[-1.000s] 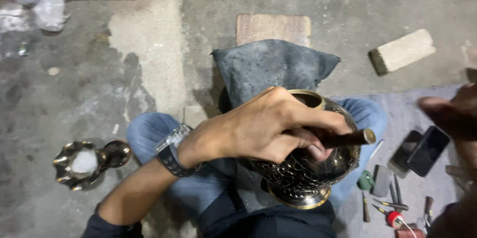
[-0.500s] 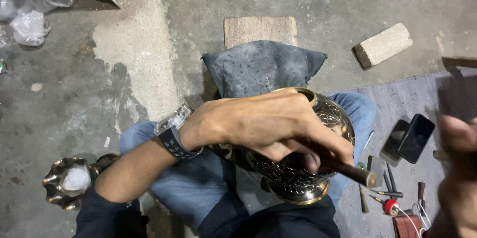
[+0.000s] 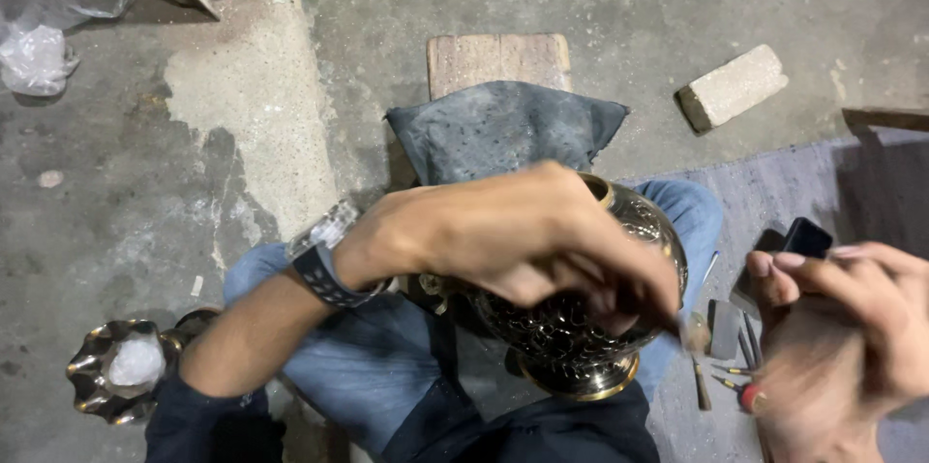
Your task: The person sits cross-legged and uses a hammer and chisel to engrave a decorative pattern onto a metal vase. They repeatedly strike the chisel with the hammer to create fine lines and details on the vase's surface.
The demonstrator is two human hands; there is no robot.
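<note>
An engraved brass vase [image 3: 581,332] lies on my lap, against my blue jeans. My left hand [image 3: 513,236], with a wristwatch [image 3: 324,260], arches over the vase's top and side. Its fingers curl around a dark rod-like tool whose blurred tip [image 3: 689,329] points down at the vase's right side. My right hand [image 3: 842,328] hovers to the right of the vase with its fingers curled. It is motion-blurred, and whether it holds anything is unclear.
A grey cushion [image 3: 503,129] rests on a wooden block [image 3: 498,59] just beyond the vase. A brick [image 3: 731,86] lies on the concrete at far right. Dark phones [image 3: 789,238] and small hand tools [image 3: 724,371] sit on a mat. A scalloped brass piece [image 3: 97,376] stands at lower left.
My left hand swung the rod from across the vase's rim down to its right side. My right hand came in from the right edge and lower, closer to the vase.
</note>
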